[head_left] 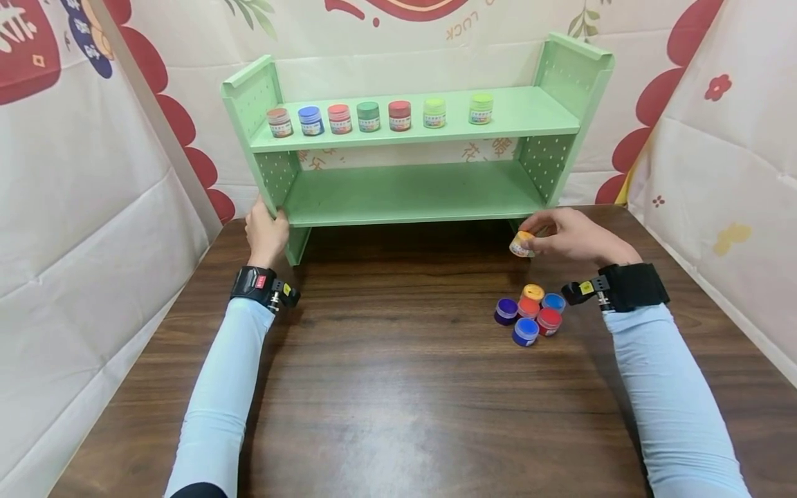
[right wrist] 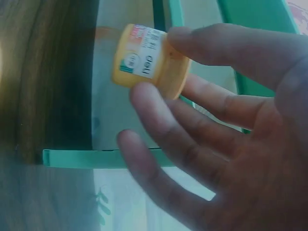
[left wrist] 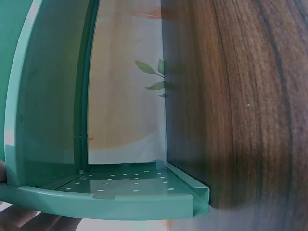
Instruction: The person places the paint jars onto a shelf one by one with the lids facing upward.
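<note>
Yellow jar [head_left: 521, 245] was pinched between thumb and fingers [right wrist: 154, 113] of right hand [head_left: 569, 235]; hold narrow, at jar width, lower fingers spread loosely below in right wrist view. Jar was held tilted above the desk [head_left: 386, 373], lid turned toward the palm, label exposed, just in front of the right end of the green rack [head_left: 405, 194]. Rack's left side panel was gripped by left hand [head_left: 266, 233], thumb on the inner side, fingers outside; fingers partly cut off in left wrist view.

On the rack's upper shelf [head_left: 523, 114], seven jars were lined up, left to right: brownish-red jar [head_left: 279, 122], blue jar [head_left: 310, 120], light red jar [head_left: 340, 119], dark green jar [head_left: 369, 117], dark red jar [head_left: 400, 115], then two light green jars [head_left: 434, 113], the last set slightly apart.

Near side of right hand, six jars were clustered on the desk: orange-yellow jar [head_left: 532, 293] farthest, purple jar [head_left: 506, 311] at left, coral jar [head_left: 528, 308] in the middle, light blue jar [head_left: 553, 303] and red jar [head_left: 549, 321] at right, deep blue jar [head_left: 526, 332] nearest. Light blue sleeves [head_left: 675, 401] were worn on both arms. Desk was flanked and backed by white printed cloth [head_left: 398, 69].
</note>
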Demonstrator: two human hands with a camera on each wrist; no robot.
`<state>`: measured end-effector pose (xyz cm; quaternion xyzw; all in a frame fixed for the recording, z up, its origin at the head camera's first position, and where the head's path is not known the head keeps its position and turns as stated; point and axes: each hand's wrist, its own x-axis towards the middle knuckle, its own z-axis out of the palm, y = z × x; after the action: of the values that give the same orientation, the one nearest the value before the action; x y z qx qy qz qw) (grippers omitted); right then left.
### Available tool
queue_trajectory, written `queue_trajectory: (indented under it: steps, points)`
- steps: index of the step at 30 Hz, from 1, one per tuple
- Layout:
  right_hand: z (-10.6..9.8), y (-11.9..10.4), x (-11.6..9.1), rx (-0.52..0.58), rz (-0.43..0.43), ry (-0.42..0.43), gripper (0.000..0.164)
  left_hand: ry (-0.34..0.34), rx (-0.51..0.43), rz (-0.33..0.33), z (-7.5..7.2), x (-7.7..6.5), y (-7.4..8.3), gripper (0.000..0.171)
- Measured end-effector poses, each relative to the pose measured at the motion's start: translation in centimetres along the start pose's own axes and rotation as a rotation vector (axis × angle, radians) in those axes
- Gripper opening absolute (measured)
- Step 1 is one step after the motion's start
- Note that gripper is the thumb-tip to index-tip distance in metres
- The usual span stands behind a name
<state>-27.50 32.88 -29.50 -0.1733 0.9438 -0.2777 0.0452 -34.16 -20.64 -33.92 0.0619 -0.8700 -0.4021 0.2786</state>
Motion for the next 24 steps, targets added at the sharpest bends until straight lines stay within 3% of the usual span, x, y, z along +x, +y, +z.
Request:
queue_trajectory:
  steps: [8,15,18,21,24]
  points:
    - [-0.8,-0.7,-0.2,-0.009,-0.054,0.182,0.037,-0.006,0.003,-0.006,0.0,0.0,0.1,0.036]
    - [-0.6,-0.9,-0.2,0.082,-0.076,0.386,0.04,-0.009,0.009,-0.004,0.0,0.2,0.2,0.036]
    - [-0.3,-1.1,0.4,0.107,-0.109,0.434,0.04,0.004,0.012,-0.007,0.0,0.1,0.2,0.033]
    - [-0.2,-1.6,1.1,0.047,-0.114,0.448,0.039,0.011,0.015,-0.005,0.0,0.1,0.1,0.031]
    - [-0.5,-2.2,2.1,-0.089,-0.101,0.433,0.038,0.013,0.012,-0.003,0.1,0.0,0.1,0.031]
